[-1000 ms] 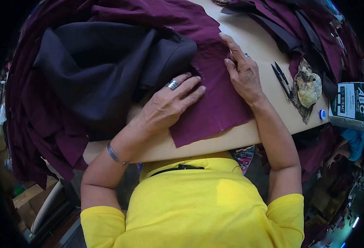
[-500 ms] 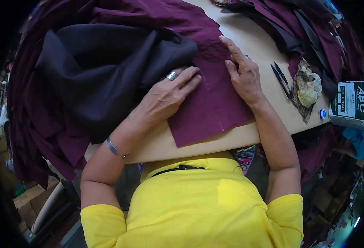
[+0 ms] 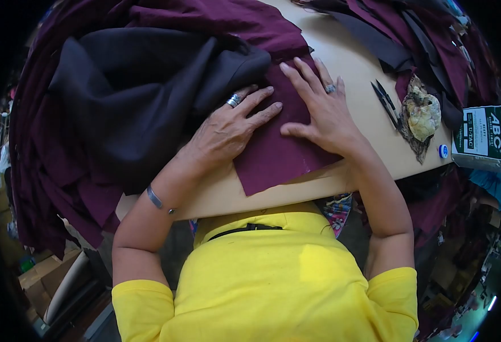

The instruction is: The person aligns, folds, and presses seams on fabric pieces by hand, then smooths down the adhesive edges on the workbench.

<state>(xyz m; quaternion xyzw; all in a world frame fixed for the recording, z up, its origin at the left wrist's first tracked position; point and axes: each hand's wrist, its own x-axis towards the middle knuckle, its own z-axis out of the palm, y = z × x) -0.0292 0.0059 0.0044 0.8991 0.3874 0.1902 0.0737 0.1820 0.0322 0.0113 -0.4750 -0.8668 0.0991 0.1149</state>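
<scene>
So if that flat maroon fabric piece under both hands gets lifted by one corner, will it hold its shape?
Probably not. The maroon fabric piece looks thin and lies limp on the tan table, so it would likely droop. Its heaped neighbours fold softly. It seems light and may slide once the left hand and right hand lift.

Tan table: maroon cloth, black fabric, snips, rag, box.

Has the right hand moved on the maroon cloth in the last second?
Yes. The right hand slid left across the maroon cloth, away from the scissors and toward the left hand, fingers now spread flat.
</scene>
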